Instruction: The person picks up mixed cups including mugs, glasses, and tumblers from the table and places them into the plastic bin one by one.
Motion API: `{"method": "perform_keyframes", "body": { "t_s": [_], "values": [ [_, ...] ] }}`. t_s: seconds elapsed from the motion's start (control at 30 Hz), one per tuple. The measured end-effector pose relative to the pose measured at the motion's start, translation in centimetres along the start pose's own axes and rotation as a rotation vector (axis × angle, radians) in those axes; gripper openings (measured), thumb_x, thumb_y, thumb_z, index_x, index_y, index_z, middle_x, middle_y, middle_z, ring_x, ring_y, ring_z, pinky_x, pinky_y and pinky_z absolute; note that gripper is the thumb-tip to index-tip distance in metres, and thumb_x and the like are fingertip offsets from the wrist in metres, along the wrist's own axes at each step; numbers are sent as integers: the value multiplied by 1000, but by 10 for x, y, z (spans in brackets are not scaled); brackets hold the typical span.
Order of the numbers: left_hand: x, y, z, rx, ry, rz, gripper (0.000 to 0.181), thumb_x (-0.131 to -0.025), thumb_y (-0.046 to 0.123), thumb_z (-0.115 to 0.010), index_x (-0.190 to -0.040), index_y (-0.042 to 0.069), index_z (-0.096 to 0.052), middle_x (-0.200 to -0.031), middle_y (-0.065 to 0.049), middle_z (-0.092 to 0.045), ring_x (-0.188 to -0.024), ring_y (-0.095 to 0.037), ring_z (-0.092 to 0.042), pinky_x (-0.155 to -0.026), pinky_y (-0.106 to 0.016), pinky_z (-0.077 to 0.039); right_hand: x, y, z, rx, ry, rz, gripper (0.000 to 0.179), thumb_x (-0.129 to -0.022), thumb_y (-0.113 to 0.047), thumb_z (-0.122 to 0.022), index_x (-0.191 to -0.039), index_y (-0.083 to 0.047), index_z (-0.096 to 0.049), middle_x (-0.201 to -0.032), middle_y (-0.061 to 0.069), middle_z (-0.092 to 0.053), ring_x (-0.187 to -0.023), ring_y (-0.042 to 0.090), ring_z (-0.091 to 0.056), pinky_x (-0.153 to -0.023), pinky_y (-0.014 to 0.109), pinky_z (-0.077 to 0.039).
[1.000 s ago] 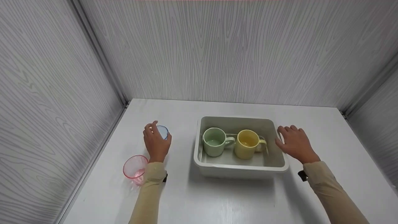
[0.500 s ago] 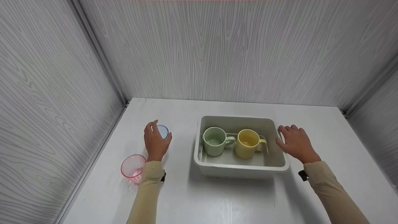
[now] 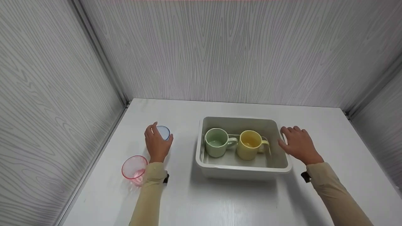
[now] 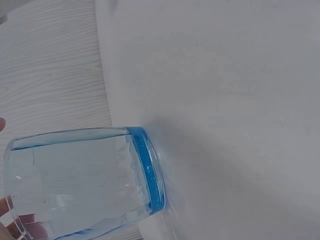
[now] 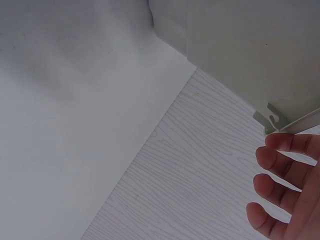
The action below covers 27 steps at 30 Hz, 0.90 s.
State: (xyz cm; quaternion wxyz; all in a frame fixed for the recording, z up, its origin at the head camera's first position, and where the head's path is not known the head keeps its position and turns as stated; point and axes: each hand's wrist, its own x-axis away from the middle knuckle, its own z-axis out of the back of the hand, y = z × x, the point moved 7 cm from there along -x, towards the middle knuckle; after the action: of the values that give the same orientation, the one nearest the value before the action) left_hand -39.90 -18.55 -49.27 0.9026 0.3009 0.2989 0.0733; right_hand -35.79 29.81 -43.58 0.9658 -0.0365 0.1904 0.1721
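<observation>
My left hand [image 3: 157, 146] curves around a clear drinking glass with a blue base [image 4: 85, 180]. In the left wrist view one fingertip [image 4: 2, 124] stands slightly apart from the glass, while other fingers show at its mouth, lower left. Close to the left sleeve stands a pink drinking glass [image 3: 134, 168], partly covered by the forearm. My right hand [image 3: 298, 144] is at the right rim of a light grey plastic tub [image 3: 245, 174], its fingers loosely bent; the right wrist view shows one fingertip against or very near the rim. Inside sit a green mug [image 3: 216, 147] and a yellow mug [image 3: 248, 147].
Both mugs stand upright with their handles to the right. A white table [image 3: 220, 204] carries everything, backed by a wood-grain panel [image 3: 220, 53] and flanked by similar side panels [image 3: 47, 94].
The pink glass and my left forearm have shifted slightly left since a second ago. My left hand stays around the blue glass, and the right hand and tub hold their places.
</observation>
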Motion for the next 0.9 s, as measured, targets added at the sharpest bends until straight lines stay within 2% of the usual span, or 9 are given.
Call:
{"method": "perform_keyframes", "body": {
  "t_s": [0.17, 0.47, 0.9],
  "values": [
    [-1, -2, 1, -7, 30, 13, 75, -72, 27, -76, -132, 1, -40, -125, -22, -41, -123, -38, -38, -102, -50, -35, 0, 0, 1, 2, 19, 6, 31, -85, -29, -54, -100, -1, -57, -83, 16, -64, -75, 32, -53, -64, 48, -41],
    [-2, -7, -1, -6, 19, 67, 75, -73, 28, -76, -133, 2, -39, -128, -22, -40, -125, -36, -36, -104, -49, -34, 0, 1, -2, -2, -9, -10, 33, -86, -31, -54, -101, -1, -56, -84, 16, -64, -77, 33, -54, -67, 51, -42],
    [2, -11, -6, 2, 20, 70, 77, -72, 29, -76, -133, 0, -38, -126, -24, -40, -123, -39, -39, -101, -51, -36, -1, 1, -2, 6, -24, -18, 32, -86, -29, -54, -101, -1, -57, -84, 16, -64, -77, 33, -55, -68, 52, -43]
  ]
}}
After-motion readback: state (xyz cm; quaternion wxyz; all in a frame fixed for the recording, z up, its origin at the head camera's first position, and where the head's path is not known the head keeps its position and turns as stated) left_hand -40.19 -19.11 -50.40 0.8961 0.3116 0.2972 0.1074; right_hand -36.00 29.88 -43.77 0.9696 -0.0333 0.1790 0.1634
